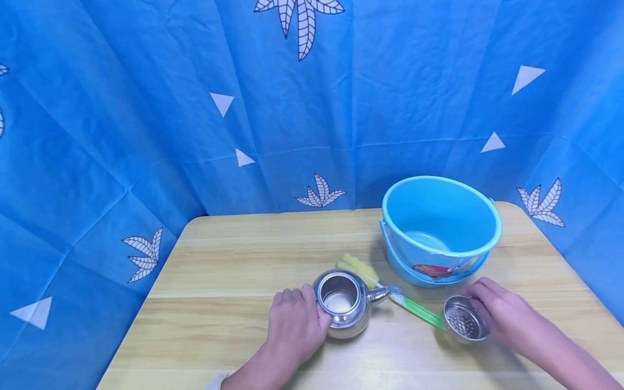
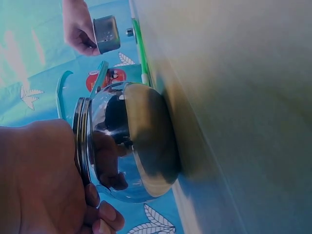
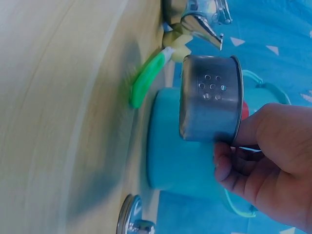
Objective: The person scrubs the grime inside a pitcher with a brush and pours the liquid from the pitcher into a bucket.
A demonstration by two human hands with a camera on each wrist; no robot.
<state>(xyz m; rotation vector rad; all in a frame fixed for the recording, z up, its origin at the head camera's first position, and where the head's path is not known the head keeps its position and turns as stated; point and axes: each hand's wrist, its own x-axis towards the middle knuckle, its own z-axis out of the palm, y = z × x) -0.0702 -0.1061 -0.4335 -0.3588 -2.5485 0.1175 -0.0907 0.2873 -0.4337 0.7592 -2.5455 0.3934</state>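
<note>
A small round steel teapot (image 1: 343,319) without its lid stands on the table, its spout toward the right. My left hand (image 1: 297,322) holds it at the left side; the handle is hidden by the fingers. In the left wrist view the teapot's shiny body (image 2: 141,146) fills the middle. My right hand (image 1: 502,314) pinches the rim of a perforated steel tea strainer (image 1: 465,319), which hangs tilted above the table. The right wrist view shows the strainer (image 3: 209,97) between thumb and fingers, with holes in its side.
Behind the strainer stands a light-blue bucket (image 1: 424,271) with its handle down. A sponge brush with a green handle (image 1: 421,313) and yellow head (image 1: 361,270) lies behind the teapot. A steel lid (image 3: 129,217) rests on the table. Blue patterned cloth (image 1: 292,108) surrounds the wooden table (image 1: 219,271).
</note>
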